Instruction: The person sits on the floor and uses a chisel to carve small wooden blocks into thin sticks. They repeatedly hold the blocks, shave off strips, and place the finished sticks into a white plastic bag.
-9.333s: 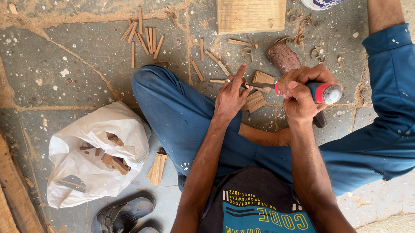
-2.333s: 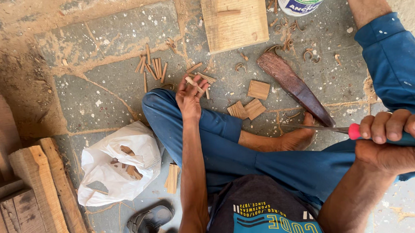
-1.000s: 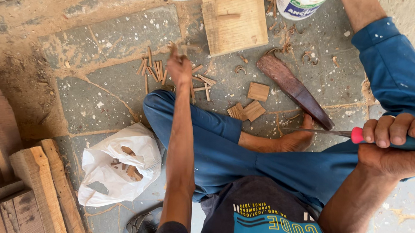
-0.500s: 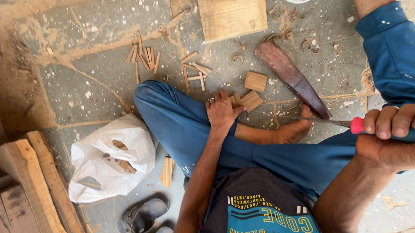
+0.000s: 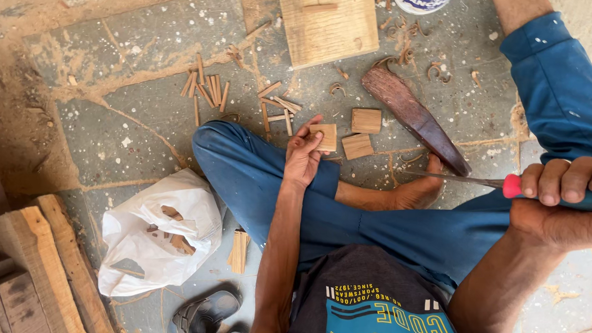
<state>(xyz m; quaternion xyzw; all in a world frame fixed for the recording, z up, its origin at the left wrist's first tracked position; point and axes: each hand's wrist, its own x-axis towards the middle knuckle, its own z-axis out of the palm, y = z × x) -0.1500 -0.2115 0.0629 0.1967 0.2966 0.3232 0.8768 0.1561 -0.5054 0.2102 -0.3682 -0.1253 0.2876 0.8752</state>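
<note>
Mid-frame, the left hand (image 5: 302, 161) reaches over a blue-trousered knee, fingers clamped on 1 small wooden block (image 5: 324, 137) beside 2 more on the floor. At right, the right hand (image 5: 568, 199) grips a red-handled chisel (image 5: 486, 182), fingers wrapped tight.

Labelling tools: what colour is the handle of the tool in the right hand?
Red collar, with blue-green showing behind the fingers, on the tool handle in the right hand; head view.
</note>
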